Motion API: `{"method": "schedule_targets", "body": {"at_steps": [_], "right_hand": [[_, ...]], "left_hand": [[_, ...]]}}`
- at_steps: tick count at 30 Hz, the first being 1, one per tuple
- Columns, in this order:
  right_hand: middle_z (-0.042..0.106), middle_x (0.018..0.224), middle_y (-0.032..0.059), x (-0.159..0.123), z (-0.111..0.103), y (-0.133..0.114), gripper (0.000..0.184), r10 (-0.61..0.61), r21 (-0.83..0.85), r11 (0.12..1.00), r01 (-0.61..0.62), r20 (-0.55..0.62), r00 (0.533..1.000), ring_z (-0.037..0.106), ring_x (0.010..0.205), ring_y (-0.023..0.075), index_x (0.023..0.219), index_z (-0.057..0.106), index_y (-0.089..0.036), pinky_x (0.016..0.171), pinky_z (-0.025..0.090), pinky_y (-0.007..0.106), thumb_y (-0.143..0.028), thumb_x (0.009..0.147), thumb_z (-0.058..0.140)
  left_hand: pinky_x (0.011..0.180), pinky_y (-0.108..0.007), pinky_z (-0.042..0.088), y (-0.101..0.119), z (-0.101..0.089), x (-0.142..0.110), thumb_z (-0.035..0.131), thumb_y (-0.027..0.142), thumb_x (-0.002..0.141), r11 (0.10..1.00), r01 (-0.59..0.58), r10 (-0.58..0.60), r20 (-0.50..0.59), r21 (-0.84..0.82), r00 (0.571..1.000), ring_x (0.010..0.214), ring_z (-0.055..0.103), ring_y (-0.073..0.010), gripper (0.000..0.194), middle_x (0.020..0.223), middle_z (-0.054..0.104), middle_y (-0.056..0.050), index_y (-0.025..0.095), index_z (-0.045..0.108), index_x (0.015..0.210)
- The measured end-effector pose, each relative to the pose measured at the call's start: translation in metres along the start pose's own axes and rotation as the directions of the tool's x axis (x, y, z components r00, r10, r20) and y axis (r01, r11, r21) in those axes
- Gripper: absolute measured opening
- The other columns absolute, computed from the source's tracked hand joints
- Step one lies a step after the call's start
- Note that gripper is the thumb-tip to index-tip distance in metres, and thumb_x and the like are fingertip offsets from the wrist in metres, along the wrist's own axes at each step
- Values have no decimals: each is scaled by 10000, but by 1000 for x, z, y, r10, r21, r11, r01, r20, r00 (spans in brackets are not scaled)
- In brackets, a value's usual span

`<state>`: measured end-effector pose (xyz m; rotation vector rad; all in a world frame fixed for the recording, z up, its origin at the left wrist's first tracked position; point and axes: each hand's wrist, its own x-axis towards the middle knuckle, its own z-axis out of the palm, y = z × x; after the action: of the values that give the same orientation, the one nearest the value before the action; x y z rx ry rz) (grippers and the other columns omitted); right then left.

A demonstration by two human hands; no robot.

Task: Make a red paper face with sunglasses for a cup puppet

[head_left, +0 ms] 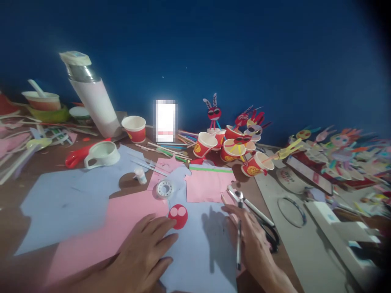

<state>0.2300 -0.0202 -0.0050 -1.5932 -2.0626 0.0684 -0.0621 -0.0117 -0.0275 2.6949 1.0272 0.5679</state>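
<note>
My left hand (146, 248) lies low over the sheets with its fingers spread, a fingertip at the edge of a red paper circle (180, 222) that bears two pink ovals. The circle rests on a blue paper sheet (195, 248). A dark pen (239, 234) is held in my right hand (253, 244), standing nearly upright in the view. Just beyond that hand lie scissors with black handles (271, 234), partly covered by it. Pink paper (209, 185) is in front of both hands, beside a white tape roll (165, 189) and a small white bottle (140, 176).
A tall white flask (94, 103) and a paper cup (134, 129) stand near the blue wall. Several cups (233, 150) with paper figures crowd the back right. A white cup (104, 154) lies left. A phone (310, 175) lies right, near a hair band (291, 212).
</note>
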Motion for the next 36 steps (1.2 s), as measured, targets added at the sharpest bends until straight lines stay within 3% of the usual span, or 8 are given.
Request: {"method": "schedule_targets", "body": {"at_steps": [5,11,16,21,27,31,33,36], "right_hand": [[644,1018,96,-12,-16,44,299,209,-183,957,-224,-97,973,595,929,269,1167,531,-227,759,462,375,-328,894,463],[662,977,97,-14,-16,70,349,281,-316,906,-281,-45,959,608,900,287,1129,559,-217,754,468,391,-426,884,424],[678,925,82,-15,-9,74,316,354,-245,903,-353,-40,934,630,844,280,1045,580,-238,729,472,398,-441,877,406],[654,1028,82,-19,-8,80,360,481,-101,872,-479,-5,877,626,936,275,1123,505,-239,778,472,384,-452,836,466],[640,960,58,-16,-7,77,339,528,-91,844,-529,-34,849,653,784,226,1107,486,-236,627,482,307,-429,829,464],[659,942,79,-14,-11,68,321,505,-45,856,-516,-149,850,654,831,248,1092,506,-220,687,495,337,-423,846,472],[665,972,80,-12,-14,58,291,476,-7,876,-483,-154,866,653,861,243,1114,501,-231,717,496,341,-387,870,477],[671,960,75,-3,-14,34,237,343,86,937,-337,-64,937,660,821,215,1120,495,-238,680,505,306,-315,898,467]], "left_hand": [[1038,-443,252,2,-8,5,528,118,800,999,11,-9,30,-41,1000,1171,418,-240,375,1289,513,-55,229,550,1157],[998,-395,303,0,-16,12,551,125,784,996,-7,9,15,-87,1000,1122,444,-229,333,1240,542,-44,218,574,1103],[989,-370,306,1,-18,16,554,115,772,993,-1,0,-5,-117,1000,1085,463,-217,309,1202,570,-32,210,594,1063],[990,-358,319,2,-13,15,565,134,780,982,44,-54,-52,-182,997,1081,468,-207,277,1192,571,-17,227,607,1036],[985,-382,339,1,-10,12,538,113,784,991,18,-20,-15,-136,1000,1115,451,-227,296,1222,544,-52,210,589,1059],[974,-373,353,0,-7,11,532,110,792,992,11,-24,-100,-126,995,1106,465,-225,278,1195,564,-63,209,592,1045],[982,-365,348,-1,-5,10,543,130,807,991,1,-23,-163,-135,986,1097,483,-215,268,1183,579,-52,225,592,1052],[1018,-364,328,-2,-5,10,563,169,823,992,-20,-12,-249,-123,969,1097,507,-203,254,1165,604,-35,251,599,1061]]}}
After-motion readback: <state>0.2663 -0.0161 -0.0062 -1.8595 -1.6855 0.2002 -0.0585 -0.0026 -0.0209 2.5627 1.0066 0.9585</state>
